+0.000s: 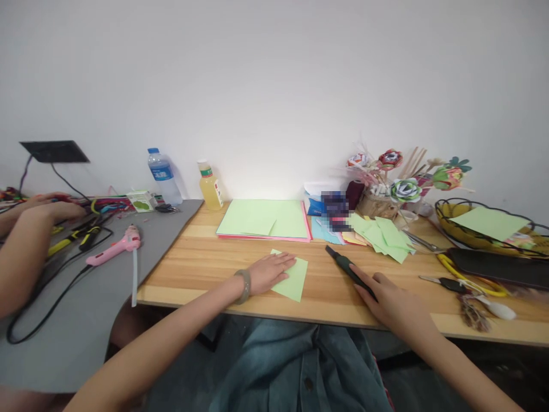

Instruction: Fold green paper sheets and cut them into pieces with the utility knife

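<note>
My left hand (268, 273), with a grey-green bangle at the wrist, lies flat with fingers stretched out over a small light green paper square (295, 280). The square is on the wooden table, partly hidden under that hand. To the right, my right hand (392, 300) is closed around the rear end of a slim dark green tool with a flat black tip (345, 265); its exact kind is hard to make out. The tool lies low over the tabletop, apart from the paper, its tip pointing up and left. Behind my left hand sits a stack of large green and pink sheets (263, 214).
Loose green squares (386, 237) and paper flowers (405, 190) stand at the back right, near a wire basket (446, 226). A juice bottle (210, 189) is behind left. On the grey table, a pink glue gun (114, 249) lies near another person's hands (58, 209).
</note>
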`<state>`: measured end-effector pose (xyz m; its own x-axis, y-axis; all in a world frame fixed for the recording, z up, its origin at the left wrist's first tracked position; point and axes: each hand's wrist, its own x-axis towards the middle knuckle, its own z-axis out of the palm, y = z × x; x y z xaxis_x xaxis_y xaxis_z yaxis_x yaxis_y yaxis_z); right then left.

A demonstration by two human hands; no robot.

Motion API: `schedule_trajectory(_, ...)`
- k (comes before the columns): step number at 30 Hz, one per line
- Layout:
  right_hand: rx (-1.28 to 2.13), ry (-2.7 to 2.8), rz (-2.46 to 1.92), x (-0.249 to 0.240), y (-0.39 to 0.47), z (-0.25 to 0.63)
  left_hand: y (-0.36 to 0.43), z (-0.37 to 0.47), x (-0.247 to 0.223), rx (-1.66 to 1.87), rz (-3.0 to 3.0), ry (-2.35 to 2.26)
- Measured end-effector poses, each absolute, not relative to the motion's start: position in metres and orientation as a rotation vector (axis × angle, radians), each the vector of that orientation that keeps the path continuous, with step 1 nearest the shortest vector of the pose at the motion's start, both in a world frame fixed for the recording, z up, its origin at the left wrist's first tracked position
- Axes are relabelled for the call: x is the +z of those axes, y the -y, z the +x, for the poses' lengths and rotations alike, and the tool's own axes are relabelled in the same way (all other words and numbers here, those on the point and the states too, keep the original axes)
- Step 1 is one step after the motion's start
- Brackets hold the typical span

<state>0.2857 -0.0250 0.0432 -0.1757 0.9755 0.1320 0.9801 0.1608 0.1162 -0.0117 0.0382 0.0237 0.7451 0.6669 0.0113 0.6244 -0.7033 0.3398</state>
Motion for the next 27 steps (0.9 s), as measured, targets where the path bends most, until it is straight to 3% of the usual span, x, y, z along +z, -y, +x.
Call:
schedule_trajectory(15, -0.115, 2.228, -1.633, 0.046, 0.005, 0.286, -0.059, 0.005, 0.054, 0.179, 2.455, -1.217)
schedule_trajectory(21, 0.236, 2.128, -1.46, 0.044, 0.023, 0.245, -0.069, 0.012, 0.056, 0.195, 2.314, -1.275)
schedule_trajectory(27, 0.608, 1.945, -1.342, 0.029, 0.013, 0.206, -0.049, 0.016, 0.063, 0.532, 2.106, -1.19)
